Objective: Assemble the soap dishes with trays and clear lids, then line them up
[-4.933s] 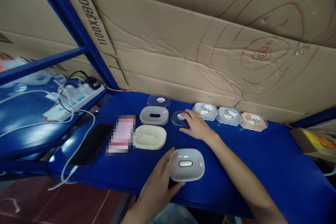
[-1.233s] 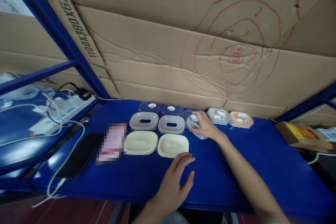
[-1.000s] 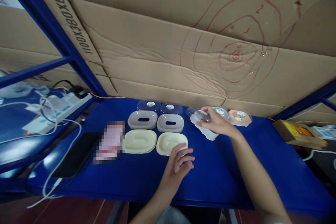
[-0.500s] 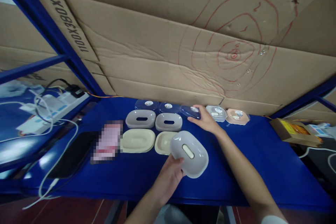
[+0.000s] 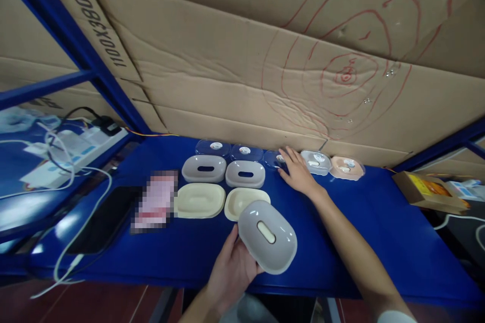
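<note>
My left hand (image 5: 235,265) holds a grey oval soap dish (image 5: 278,250) from below and at its left side. A cream-coloured piece (image 5: 266,231) shows through the slot in its middle. Over by the cardboard, my right hand (image 5: 297,170) rests with spread fingers on a clear lid (image 5: 271,160) with a round label; part of that lid is hidden. Left of it lie two more clear lids, one (image 5: 246,153) beside the other (image 5: 213,148). Two slotted grey dishes, one (image 5: 203,169) beside another (image 5: 245,175), stand before these. Nearer are two cream trays, left (image 5: 200,201) and right (image 5: 237,204).
Right of my right hand sit a lidded grey dish (image 5: 316,163) and a lidded peach dish (image 5: 347,169). A blurred pink item (image 5: 157,199), a black flat device (image 5: 104,222) and a power strip (image 5: 76,156) lie left. Cardboard (image 5: 212,60) walls the back; an open box (image 5: 428,189) stands right.
The clear lid under my right hand has gone from tilted to flat, and the fingers have spread. My left hand has lowered the grey dish slightly and turned more palm-up.
</note>
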`<state>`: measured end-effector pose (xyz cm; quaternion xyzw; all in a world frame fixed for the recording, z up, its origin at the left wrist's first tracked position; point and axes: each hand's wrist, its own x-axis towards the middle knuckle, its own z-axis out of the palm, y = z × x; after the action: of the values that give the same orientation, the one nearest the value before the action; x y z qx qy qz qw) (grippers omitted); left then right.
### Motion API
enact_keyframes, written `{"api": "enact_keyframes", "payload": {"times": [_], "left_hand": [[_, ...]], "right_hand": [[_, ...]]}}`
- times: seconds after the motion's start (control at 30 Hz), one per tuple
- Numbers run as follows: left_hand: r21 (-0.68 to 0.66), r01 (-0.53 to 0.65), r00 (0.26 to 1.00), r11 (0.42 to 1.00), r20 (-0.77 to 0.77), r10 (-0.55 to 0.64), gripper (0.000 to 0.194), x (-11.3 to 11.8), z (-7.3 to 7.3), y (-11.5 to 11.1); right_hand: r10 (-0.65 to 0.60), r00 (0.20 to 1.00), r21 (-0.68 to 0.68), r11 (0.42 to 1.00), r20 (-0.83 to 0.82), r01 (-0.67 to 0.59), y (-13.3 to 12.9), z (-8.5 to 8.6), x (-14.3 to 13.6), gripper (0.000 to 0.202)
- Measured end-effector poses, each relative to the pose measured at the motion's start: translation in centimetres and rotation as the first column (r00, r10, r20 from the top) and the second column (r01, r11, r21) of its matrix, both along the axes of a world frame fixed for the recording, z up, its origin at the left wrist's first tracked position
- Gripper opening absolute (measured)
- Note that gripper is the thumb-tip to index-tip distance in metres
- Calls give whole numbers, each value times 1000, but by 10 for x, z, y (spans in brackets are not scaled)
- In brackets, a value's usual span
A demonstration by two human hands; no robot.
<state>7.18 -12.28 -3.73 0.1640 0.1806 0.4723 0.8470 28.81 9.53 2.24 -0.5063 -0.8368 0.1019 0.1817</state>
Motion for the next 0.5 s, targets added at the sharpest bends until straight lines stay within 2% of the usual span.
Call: {"api": "enact_keyframes", "payload": {"times": [0.1,0.17,0.23,0.3,0.37,0.43,0.5], "left_hand": [[45,-26,998,999,-54,28,72,-1,6,1],[88,-55,992,995,-111,65,80,-1,9,2],[143,-91,979,985,-170,115,86,1,9,3],[176,-131,965,976,-204,167,87,5,9,4],[182,-177,958,967,-195,212,88,10,8,5],[181,-203,955,962,-178,236,90,15,6,4],[178,-234,953,956,-153,262,88,17,1,3]], "right_hand": [[147,988,-25,989,-39,-148,-38,43,-6,54],[331,935,-155,924,-130,-349,-73,69,-10,56],[431,890,-264,850,-149,-456,-106,84,-15,69],[439,890,-300,838,-122,-455,-129,88,-19,94],[415,906,-323,850,-76,-416,-140,85,-23,106],[415,908,-361,840,-50,-404,-140,83,-25,101],[455,888,-399,803,-69,-442,-134,85,-28,89]]}}
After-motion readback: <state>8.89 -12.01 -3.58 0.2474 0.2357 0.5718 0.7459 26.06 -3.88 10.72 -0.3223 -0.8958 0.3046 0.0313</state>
